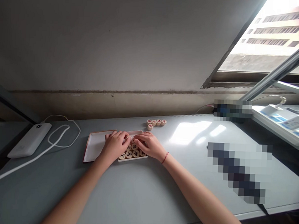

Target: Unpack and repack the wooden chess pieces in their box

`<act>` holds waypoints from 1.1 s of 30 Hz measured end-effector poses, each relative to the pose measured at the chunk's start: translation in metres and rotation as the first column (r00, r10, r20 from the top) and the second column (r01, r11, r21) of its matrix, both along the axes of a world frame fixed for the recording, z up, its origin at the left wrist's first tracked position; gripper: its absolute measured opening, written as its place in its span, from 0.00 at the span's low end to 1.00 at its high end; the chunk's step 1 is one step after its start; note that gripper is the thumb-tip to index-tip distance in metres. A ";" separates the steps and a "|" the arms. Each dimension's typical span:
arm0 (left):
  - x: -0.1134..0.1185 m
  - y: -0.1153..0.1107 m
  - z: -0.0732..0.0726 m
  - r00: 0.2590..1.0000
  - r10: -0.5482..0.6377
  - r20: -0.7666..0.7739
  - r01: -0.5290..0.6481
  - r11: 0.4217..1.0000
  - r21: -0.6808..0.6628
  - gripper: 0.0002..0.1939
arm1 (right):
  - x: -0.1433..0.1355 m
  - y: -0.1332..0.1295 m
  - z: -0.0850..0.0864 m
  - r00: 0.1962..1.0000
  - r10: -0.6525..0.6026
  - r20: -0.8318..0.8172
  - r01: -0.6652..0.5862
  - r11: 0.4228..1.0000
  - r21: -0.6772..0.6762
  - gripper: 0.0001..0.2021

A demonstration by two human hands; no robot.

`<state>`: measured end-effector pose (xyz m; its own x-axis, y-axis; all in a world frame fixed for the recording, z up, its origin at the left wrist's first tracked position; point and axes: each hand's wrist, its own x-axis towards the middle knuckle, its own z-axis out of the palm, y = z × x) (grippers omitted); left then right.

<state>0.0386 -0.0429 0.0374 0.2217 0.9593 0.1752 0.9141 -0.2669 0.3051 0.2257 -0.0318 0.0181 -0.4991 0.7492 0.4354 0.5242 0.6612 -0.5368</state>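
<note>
Just below centre, your left hand (115, 144) and right hand (149, 145) nearly meet over the white box (132, 159) of round pieces (136, 153); whether either grips one, I cannot tell. Beyond, five loose pieces (159, 122) sit near mid-frame.

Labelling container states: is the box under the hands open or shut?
Open: the marked faces of round pieces show inside the box, though the far part is hidden.
</note>
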 end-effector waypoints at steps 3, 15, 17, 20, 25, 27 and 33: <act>0.004 -0.001 0.004 0.984 -0.037 0.174 0.021 0.995 0.094 0.10 | -0.001 -0.002 0.000 0.997 -0.050 -0.066 0.054 0.997 0.060 0.14; 0.012 -0.003 0.005 0.701 0.055 0.711 -0.025 0.998 -0.053 0.14 | 0.032 0.016 0.005 0.886 -0.453 -0.098 0.461 0.883 0.090 0.06; 0.010 -0.002 0.002 0.659 0.082 0.748 -0.032 0.996 -0.081 0.14 | 0.046 0.023 -0.002 0.832 -0.555 0.000 0.554 0.831 0.044 0.05; 0.010 0.000 0.000 0.611 0.137 0.780 -0.004 0.985 -0.170 0.18 | 0.057 0.030 -0.012 0.797 -0.575 0.184 0.581 0.814 0.026 0.05; 0.013 -0.004 0.001 0.743 0.054 0.667 0.017 0.995 -0.099 0.17 | 0.038 0.019 -0.003 0.838 -0.544 0.048 0.541 0.838 0.063 0.06; 0.015 -0.007 0.000 0.846 -0.047 0.531 0.025 0.999 0.048 0.13 | 0.019 0.005 0.007 0.912 -0.400 -0.095 0.401 0.916 -0.007 0.08; 0.018 -0.012 -0.007 0.949 -0.148 0.278 0.093 0.975 0.203 0.10 | -0.020 -0.022 0.015 0.918 -0.323 -0.232 0.275 0.937 -0.217 0.06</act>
